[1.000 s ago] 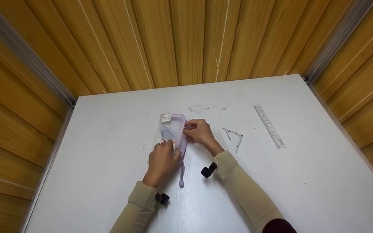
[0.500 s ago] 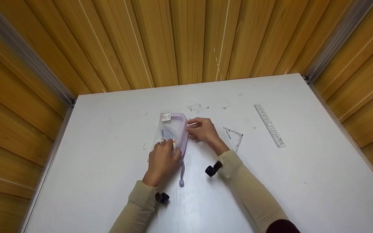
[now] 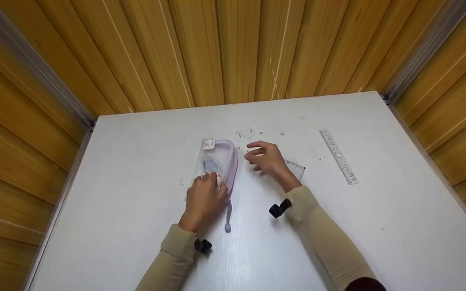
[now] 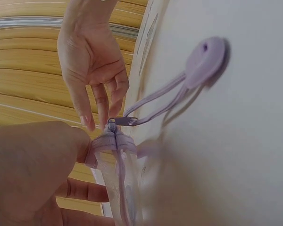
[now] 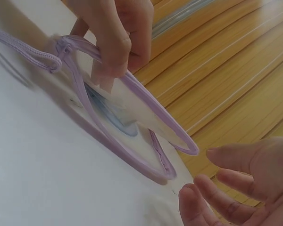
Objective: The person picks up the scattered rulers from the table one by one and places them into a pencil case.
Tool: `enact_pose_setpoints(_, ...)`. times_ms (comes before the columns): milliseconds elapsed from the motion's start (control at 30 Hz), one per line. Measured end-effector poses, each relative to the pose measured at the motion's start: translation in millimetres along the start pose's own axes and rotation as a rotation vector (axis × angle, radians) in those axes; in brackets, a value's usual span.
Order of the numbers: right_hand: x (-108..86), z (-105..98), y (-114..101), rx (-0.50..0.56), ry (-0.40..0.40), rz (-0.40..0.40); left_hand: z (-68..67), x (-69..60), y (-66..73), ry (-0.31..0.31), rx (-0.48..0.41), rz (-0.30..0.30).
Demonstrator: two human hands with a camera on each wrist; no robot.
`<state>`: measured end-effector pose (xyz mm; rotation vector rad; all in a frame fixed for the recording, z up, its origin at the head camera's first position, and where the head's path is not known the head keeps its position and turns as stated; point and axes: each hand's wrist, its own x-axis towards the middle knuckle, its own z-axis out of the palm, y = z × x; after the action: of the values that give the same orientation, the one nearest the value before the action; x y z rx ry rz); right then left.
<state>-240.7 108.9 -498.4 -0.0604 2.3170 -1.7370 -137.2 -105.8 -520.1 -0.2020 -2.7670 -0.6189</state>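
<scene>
A clear pouch with lilac zip edging (image 3: 233, 161) lies on the white table, its mouth gaping in the right wrist view, where a bluish transparent piece (image 5: 111, 113) shows inside. The left hand (image 3: 204, 200) grips the pouch's near part, fingers curled over its edge. From the near end hangs a lilac zip cord with a tab (image 4: 205, 63). The right hand (image 3: 269, 161) is just right of the pouch, not touching it, fingers spread and slightly bent, holding nothing. A clear triangle ruler (image 3: 296, 169) lies partly hidden behind the right hand and wrist.
A clear straight ruler (image 3: 339, 157) lies on the table (image 3: 395, 210) to the right. Yellow wood-look panels (image 3: 237, 52) stand behind and beside the table. Small dark marks dot the tabletop near its back.
The right hand has let go of the pouch's lilac edge and moved right, over part of the triangle ruler. The left hand stays on the pouch, whose edging now shows parted.
</scene>
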Motion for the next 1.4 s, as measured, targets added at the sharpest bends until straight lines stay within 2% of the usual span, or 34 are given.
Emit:
enact_pose_setpoints(433, -10.1, -37, 3, -0.035, 0.018, 0.004, -0.2, -0.2, -0.7, -0.009, -0.009, -0.017)
enact_pose_setpoints(733, -19.6, -63, 15, -0.094, 0.052, -0.008, 1.8, -4.0, -1.8, 0.055, 0.027, 0.031)
enact_pose_setpoints(967, -26.0, -87, 21, -0.085, 0.095, 0.028, 0.5, -4.0, -0.2, 0.039, 0.032, 0.020)
enact_pose_setpoints(1400, -37.9, -124, 31, -0.077, 0.188, 0.048, -1.4, -5.2, 0.8, 0.010, 0.000, -0.011)
